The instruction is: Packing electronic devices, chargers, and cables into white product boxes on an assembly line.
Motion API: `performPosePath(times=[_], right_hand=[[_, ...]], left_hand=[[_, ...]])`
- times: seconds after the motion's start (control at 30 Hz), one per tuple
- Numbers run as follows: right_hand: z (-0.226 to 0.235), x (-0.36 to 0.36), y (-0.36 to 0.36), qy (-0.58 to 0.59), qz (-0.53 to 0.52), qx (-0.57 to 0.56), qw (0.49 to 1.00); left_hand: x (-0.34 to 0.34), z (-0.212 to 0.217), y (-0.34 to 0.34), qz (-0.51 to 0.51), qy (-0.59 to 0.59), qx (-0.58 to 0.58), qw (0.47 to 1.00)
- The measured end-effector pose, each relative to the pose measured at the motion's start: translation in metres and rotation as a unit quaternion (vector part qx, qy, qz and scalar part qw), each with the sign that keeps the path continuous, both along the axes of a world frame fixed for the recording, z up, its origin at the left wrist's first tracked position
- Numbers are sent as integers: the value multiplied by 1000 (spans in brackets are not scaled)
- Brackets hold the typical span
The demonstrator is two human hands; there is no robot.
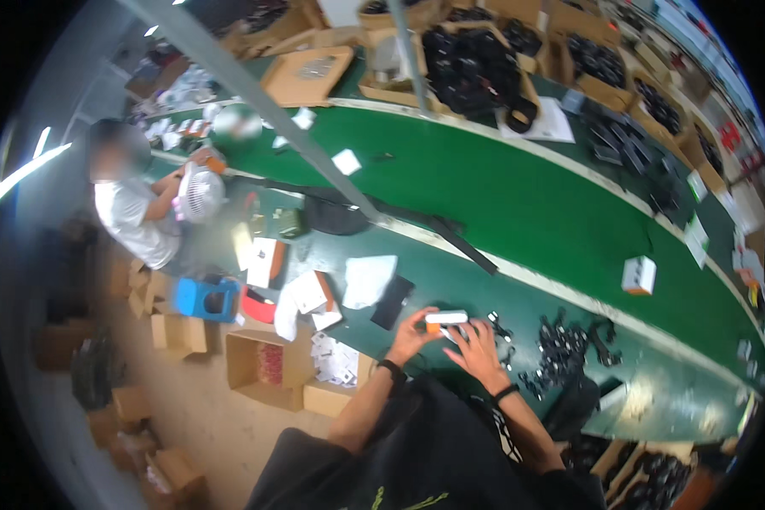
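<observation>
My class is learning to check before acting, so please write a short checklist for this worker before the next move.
1. White-and-orange item held by left hand: ok.
2. Right hand close beside it: ok.
3. Right hand gripping firmly: cannot tell.
4. Black parts on the bench right of the hands: ok.
5. Bench just left of the hands unobstructed: not ok; a flat black piece lies there.
</observation>
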State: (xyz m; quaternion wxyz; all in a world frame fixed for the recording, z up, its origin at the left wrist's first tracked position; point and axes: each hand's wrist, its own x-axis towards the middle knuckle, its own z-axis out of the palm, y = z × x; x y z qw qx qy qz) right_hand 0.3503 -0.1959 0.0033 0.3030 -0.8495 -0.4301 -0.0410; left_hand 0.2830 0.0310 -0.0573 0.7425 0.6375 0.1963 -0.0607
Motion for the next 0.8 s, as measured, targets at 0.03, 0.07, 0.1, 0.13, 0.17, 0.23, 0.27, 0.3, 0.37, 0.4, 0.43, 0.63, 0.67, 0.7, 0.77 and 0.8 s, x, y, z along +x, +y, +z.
performPosePath(times=[0.03,0.07,0.1,0.13,0.17,0.23,0.27,0.3,0.37,0.4,0.43,0.63,0.67,0.7,0.77,0.8], right_hand=[[-12,-4,-9,-29,8,-26,999],[-31,-8,-15,-61,17,-48,997],[-35,-11,-17,-71,24,-49,996],[-35,-11,-18,-84,30,-52,995],[-40,-12,-22,-80,33,-74,993],[-34,-4,-15,-83,40,-90,992],[-26,-4,-10,-71,22,-96,993],[-19,-4,-6,-55,1,-105,993],[-18,3,-7,-71,14,-116,991],[-17,6,-11,-81,24,-132,988],[-17,10,-13,-69,35,-137,988],[-28,4,0,-21,-96,-63,993],[-29,-2,6,-25,-96,-60,993],[-42,-8,10,-42,-122,-53,990],[-56,-14,9,-73,-153,-31,985],[-56,-15,10,-72,-151,-29,986]], left_hand=[[2,-7,-9,6,-32,20,999],[4,-12,-15,13,-65,45,997],[0,-15,-17,5,-82,64,995],[-2,-17,-18,-3,-100,82,992],[-2,-14,-21,-8,-86,69,994],[-1,-4,-23,-27,-43,44,998],[0,0,-20,-39,-15,33,999],[1,3,-19,-42,-26,51,997],[3,6,-15,-42,-26,44,998],[3,6,-15,-45,-21,32,998],[3,6,-13,-46,-24,31,998],[7,6,-1,-66,-24,14,997],[2,2,-2,-66,-29,17,997],[2,2,-1,-77,-22,-1,997],[8,10,-1,-107,-9,-40,993],[5,8,1,-104,-8,-37,994]])
